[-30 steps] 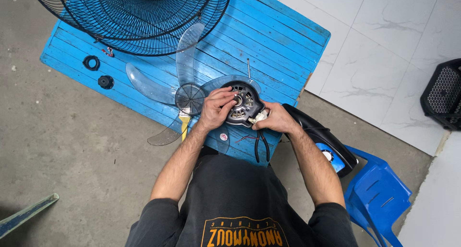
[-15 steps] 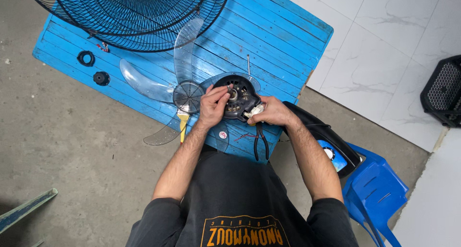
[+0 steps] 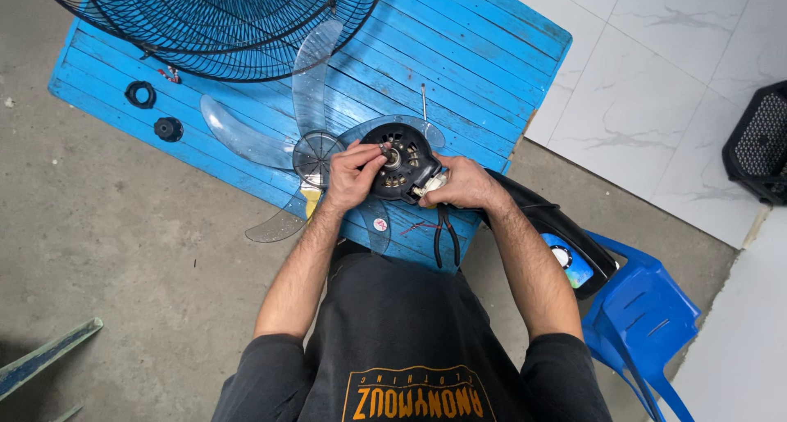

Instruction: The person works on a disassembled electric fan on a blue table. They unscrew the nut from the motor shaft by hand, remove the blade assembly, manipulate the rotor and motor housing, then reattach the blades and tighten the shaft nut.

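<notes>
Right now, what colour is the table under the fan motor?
Bright blue, made of wooden slats; the head view shows it, beneath the black motor.

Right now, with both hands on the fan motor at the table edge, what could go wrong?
1. The left hand pinches the shaft of the fan motor while the right hand steadies it; a slip could strain the thin wires.
2. The pliers lie by the edge of the blue table and might be knocked off.

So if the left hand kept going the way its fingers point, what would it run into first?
The left hand points right, fingertips already at the shaft in the middle of the black fan motor. It would probably press into that motor; beyond it lies the right hand. Depth is hard to judge from above.
</notes>
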